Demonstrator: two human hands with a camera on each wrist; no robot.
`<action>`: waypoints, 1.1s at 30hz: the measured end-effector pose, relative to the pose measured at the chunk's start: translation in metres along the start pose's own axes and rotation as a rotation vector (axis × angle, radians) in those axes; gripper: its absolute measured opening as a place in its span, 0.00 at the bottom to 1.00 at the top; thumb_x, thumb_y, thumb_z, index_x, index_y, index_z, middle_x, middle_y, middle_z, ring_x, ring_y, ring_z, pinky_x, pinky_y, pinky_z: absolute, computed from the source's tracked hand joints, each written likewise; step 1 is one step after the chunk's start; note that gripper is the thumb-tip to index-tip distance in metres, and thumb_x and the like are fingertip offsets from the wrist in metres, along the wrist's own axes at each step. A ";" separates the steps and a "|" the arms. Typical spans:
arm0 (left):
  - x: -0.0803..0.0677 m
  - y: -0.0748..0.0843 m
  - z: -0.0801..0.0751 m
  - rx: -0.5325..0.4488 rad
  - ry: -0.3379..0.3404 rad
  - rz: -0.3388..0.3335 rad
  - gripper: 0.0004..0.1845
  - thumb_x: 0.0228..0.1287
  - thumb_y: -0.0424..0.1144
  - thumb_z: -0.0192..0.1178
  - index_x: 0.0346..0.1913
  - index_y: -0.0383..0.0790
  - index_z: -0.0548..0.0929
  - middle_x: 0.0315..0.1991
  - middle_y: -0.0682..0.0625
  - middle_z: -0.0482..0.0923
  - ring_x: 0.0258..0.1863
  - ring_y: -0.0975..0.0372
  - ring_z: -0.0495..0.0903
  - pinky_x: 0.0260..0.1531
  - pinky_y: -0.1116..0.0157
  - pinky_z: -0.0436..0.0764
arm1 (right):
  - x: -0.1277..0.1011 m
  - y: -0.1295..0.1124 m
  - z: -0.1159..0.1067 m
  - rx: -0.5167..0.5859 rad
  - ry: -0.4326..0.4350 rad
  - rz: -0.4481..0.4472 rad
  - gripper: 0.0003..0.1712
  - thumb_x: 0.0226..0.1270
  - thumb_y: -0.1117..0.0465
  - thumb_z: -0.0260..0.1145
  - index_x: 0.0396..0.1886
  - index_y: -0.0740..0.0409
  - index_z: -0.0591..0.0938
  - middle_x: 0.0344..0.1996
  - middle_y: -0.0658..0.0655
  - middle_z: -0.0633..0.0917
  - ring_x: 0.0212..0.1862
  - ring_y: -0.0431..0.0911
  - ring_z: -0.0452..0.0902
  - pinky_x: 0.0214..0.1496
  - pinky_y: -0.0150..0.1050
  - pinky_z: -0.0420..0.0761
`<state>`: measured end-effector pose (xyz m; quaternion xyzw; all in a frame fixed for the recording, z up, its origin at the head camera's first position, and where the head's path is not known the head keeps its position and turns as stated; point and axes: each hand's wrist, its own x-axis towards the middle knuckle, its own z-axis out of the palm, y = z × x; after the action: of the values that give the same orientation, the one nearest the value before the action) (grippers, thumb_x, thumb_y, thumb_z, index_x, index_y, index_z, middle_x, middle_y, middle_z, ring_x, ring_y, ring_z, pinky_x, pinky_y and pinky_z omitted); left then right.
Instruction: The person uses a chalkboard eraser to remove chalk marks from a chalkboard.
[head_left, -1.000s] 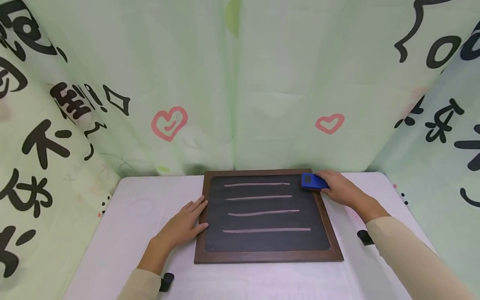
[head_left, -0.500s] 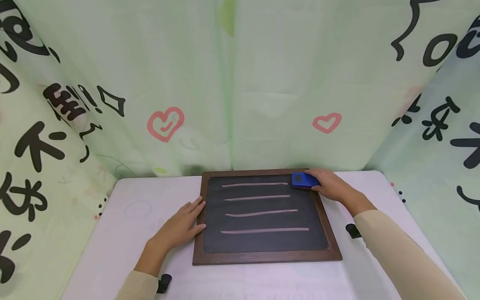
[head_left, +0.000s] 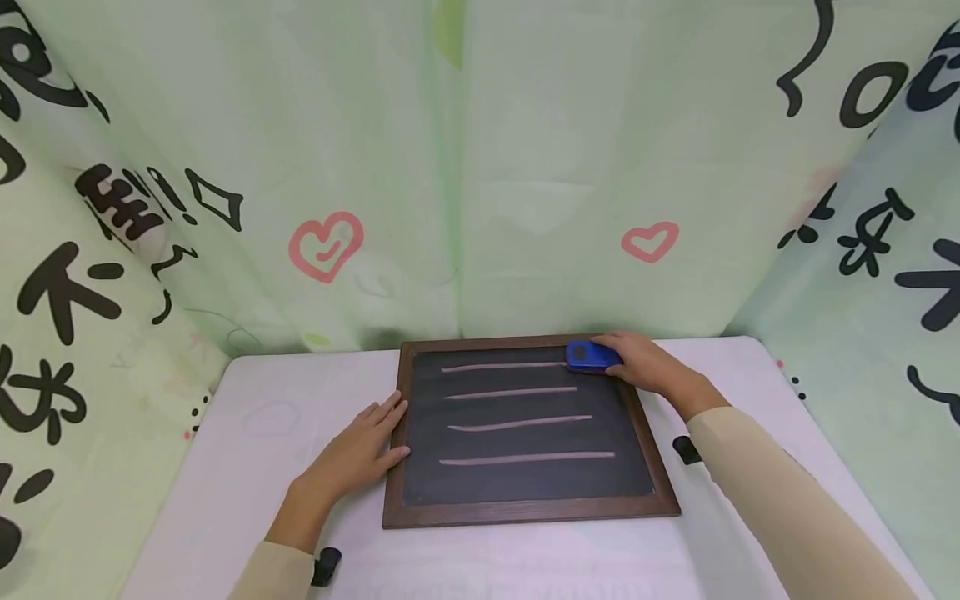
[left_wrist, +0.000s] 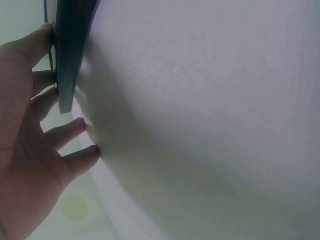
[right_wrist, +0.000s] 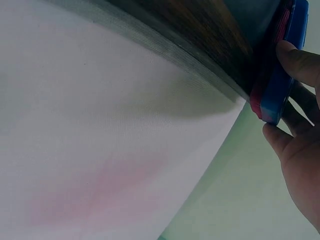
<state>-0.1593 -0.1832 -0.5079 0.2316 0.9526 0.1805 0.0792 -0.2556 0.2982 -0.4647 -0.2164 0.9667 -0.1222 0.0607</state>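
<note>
I have the right hand (head_left: 645, 367) curled round a blue eraser (head_left: 588, 356), thumb on one side and fingers on the other, as the right wrist view shows (right_wrist: 280, 75). The eraser sits on the chalkboard (head_left: 525, 492) at its far right corner, its near end touching the right tip of the topmost of four chalk lines (head_left: 502, 366). All four lines look whole, so I judge the wiping is only at its start: the eraser is set down at the end of the first line and nothing is rubbed out yet.

My left hand (head_left: 360, 450) lies flat on the white table (head_left: 247, 467) with fingers spread and straight, the fingertips pressed against the left side of the board's wooden frame; the left wrist view shows the fingers (left_wrist: 50, 100) along that edge. It holds nothing, only braces the board.

The next move, as I see it, calls for a steady pull leftward along the top line with even pressure, while the left hand keeps the frame from sliding.

As for writing: the green curtain (head_left: 480, 167) behind carries pink hearts (head_left: 326, 246) and big black brush-style characters at both sides, cut off by the folds, so I cannot read them. I see no brand on the eraser or board.
</note>
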 end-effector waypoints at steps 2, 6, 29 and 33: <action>0.000 -0.001 0.000 0.005 -0.003 -0.006 0.39 0.76 0.51 0.60 0.81 0.39 0.60 0.83 0.44 0.53 0.78 0.36 0.59 0.73 0.40 0.66 | 0.003 -0.001 0.001 -0.002 -0.004 -0.012 0.32 0.69 0.67 0.70 0.71 0.67 0.74 0.68 0.72 0.76 0.70 0.68 0.70 0.71 0.65 0.72; 0.001 -0.002 0.001 0.019 -0.008 -0.007 0.40 0.76 0.52 0.60 0.82 0.39 0.59 0.83 0.44 0.52 0.78 0.36 0.59 0.73 0.40 0.67 | 0.006 -0.004 0.001 -0.008 -0.004 -0.029 0.32 0.69 0.67 0.70 0.71 0.68 0.74 0.67 0.72 0.76 0.69 0.69 0.70 0.70 0.65 0.73; 0.000 0.000 0.000 0.008 -0.021 -0.023 0.39 0.76 0.50 0.60 0.81 0.38 0.59 0.83 0.43 0.52 0.78 0.36 0.58 0.73 0.40 0.66 | 0.021 -0.027 0.015 -0.007 -0.016 -0.023 0.33 0.71 0.65 0.69 0.73 0.67 0.73 0.68 0.71 0.76 0.70 0.68 0.71 0.72 0.64 0.71; 0.001 0.001 -0.001 0.001 -0.017 -0.021 0.39 0.76 0.50 0.60 0.81 0.38 0.60 0.83 0.43 0.52 0.78 0.36 0.58 0.73 0.39 0.66 | 0.022 -0.030 0.014 -0.018 -0.004 -0.054 0.32 0.71 0.66 0.69 0.72 0.68 0.73 0.68 0.71 0.76 0.70 0.67 0.71 0.73 0.64 0.70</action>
<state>-0.1598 -0.1822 -0.5065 0.2234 0.9544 0.1770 0.0892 -0.2607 0.2596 -0.4714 -0.2430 0.9615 -0.1145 0.0573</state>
